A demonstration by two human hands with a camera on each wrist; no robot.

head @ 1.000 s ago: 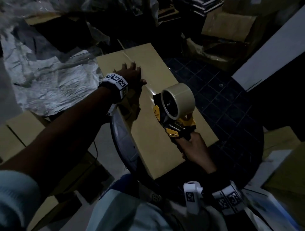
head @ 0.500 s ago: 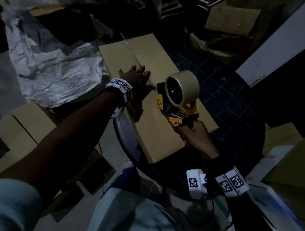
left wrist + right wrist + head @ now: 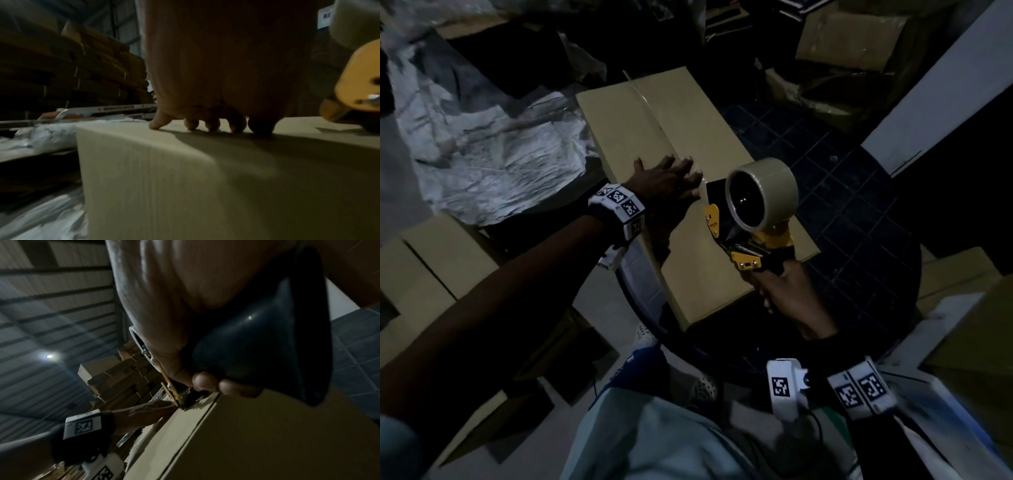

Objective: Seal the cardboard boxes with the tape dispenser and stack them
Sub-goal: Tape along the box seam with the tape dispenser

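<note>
A long tan cardboard box (image 3: 619, 116) lies in front of me, its centre seam running away from me with shiny tape on the far part. My left hand (image 3: 666, 178) presses flat on the box top (image 3: 308, 146) with its fingers spread, just left of the seam. My right hand (image 3: 787, 294) grips the dark handle (image 3: 257, 345) of a yellow and black tape dispenser (image 3: 746, 226) carrying a tan tape roll (image 3: 762, 195). The dispenser's front end sits on the seam right beside my left fingertips (image 3: 211, 125).
Crumpled silver sheeting (image 3: 493, 154) lies left of the box. Flat cardboard boxes (image 3: 424, 260) sit at the near left, more boxes (image 3: 849, 44) at the far right. A white panel (image 3: 945, 85) leans at the right over dark tiled floor (image 3: 835, 192). Stacked flat cartons (image 3: 72, 78) stand behind.
The tape dispenser has travelled along the seam away from me. My left hand has shifted slightly towards the seam and stays flat on the box, now right next to the dispenser's front.
</note>
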